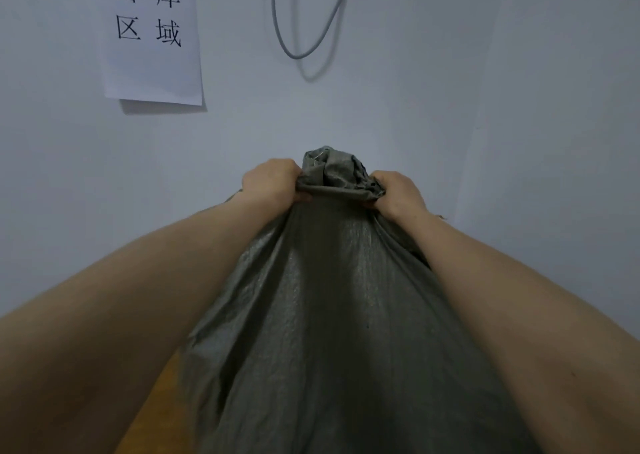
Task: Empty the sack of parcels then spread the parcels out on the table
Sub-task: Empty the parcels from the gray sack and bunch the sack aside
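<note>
A grey woven sack (332, 315) hangs stretched in front of me, held up high against the wall. My left hand (273, 183) grips the bunched fabric at its upper end on the left. My right hand (394, 192) grips the same bunched end on the right. The sack widens downward and runs out of the bottom of the frame. A sliver of orange-brown table (156, 408) shows under my left forearm. No parcels are visible; the sack and my arms hide what lies below.
A pale wall fills the background close ahead. A white paper sign (152, 34) with black characters hangs at upper left. A grey cable loop (304, 20) dangles at top centre.
</note>
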A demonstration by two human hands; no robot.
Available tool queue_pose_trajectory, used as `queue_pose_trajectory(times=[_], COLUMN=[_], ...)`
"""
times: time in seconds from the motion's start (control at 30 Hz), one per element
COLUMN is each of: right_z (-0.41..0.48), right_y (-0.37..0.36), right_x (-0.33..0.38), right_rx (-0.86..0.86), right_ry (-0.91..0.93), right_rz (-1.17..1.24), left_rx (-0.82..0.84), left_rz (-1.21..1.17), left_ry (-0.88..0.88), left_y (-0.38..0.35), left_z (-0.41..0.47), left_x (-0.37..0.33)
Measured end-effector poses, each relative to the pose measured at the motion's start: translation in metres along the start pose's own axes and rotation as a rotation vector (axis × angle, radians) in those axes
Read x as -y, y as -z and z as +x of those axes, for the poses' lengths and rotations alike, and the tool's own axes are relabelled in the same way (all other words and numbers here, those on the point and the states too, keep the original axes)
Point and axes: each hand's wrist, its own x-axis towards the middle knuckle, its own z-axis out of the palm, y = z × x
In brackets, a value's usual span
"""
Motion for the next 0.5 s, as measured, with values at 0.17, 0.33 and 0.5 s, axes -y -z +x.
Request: queue_pose_trajectory(times=[0.17,0.33,0.5], right_z=[0.000,0.006,0.008], right_y=[-0.005,0.002,0.013], right_x=[0.000,0.003,0.009], right_rx=[0.023,-0.028,-0.009], right_ry=[0.010,0.015,0.031], right_rz=[0.003,0.001,0.008], left_rx=[0.002,-0.054,-0.068], left_rz=[0.029,0.008,0.013], left_ry=[0.017,0.022,0.042], left_y=[-0.008,0.002,0.005], left_z=[-0.003,0.002,0.004], left_x=[0.002,-0.001,-0.002])
